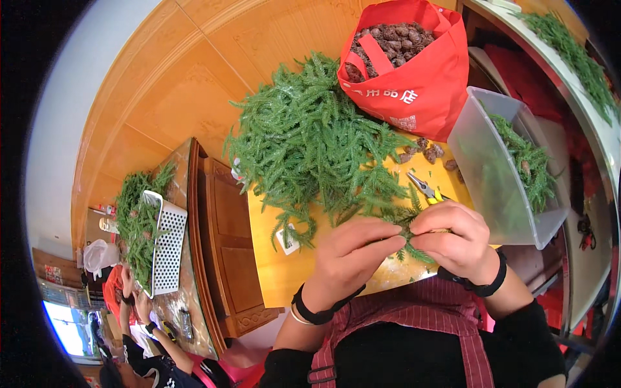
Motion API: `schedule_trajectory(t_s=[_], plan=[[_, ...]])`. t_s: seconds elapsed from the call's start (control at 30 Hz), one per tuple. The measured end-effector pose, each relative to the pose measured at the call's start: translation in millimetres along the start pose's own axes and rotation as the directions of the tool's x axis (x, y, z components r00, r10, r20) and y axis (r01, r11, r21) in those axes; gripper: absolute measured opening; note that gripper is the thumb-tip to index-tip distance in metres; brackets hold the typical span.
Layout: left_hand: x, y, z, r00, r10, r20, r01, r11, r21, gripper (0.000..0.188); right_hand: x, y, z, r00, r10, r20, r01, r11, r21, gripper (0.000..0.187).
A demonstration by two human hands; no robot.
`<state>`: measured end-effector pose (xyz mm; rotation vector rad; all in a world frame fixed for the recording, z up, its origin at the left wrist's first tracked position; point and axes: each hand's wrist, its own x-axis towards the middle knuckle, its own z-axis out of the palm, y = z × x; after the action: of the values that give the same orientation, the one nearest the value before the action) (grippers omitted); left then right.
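Close together over the near edge of the yellow table (278, 275), my left hand (352, 255) and my right hand (458, 236) pinch a small green artificial pine sprig (417, 253) between thumbs and fingers. The fingertips hide the exact spot they grip. Pliers (424, 186) with yellow handles lie just beyond my right hand, which partly covers them. A big heap of green pine sprigs (310, 139) fills the table beyond my left hand. Several brown pine cones (432, 152) lie loose near the pliers.
A red bag (420, 107) full of pine cones stands at the back. To the right is a clear plastic bin (482, 181) holding greenery. At left, a co-worker's hands (134, 294) work beside a white perforated basket (169, 249). A white card (286, 240) lies on my table.
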<state>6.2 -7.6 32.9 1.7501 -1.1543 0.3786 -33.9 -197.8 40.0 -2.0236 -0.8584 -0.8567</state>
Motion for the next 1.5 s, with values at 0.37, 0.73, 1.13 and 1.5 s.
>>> schedule_trajectory(t_s=[0.37,0.73,1.13,1.5], plan=[[-7,-2,5,0.997,0.032,-0.067,-0.031,0.999,0.015,0.024,-6,-4,6,0.998,0.043,-0.035,-0.043,0.999,-0.003,0.018],[-13,0,13,0.722,-0.689,0.053,0.551,0.528,-0.646,0.019,-12,-1,12,0.991,0.094,0.097,-0.096,0.995,0.019,0.009],[-17,-13,0,0.925,-0.296,-0.237,0.311,0.95,0.027,0.024,-89,58,-2,0.553,0.805,0.217,-0.59,0.562,-0.581,0.036],[-19,-13,-11,0.959,-0.203,-0.197,0.233,0.961,0.145,0.025,-74,37,-31,0.287,0.919,0.27,-0.94,0.215,0.264,0.014]])
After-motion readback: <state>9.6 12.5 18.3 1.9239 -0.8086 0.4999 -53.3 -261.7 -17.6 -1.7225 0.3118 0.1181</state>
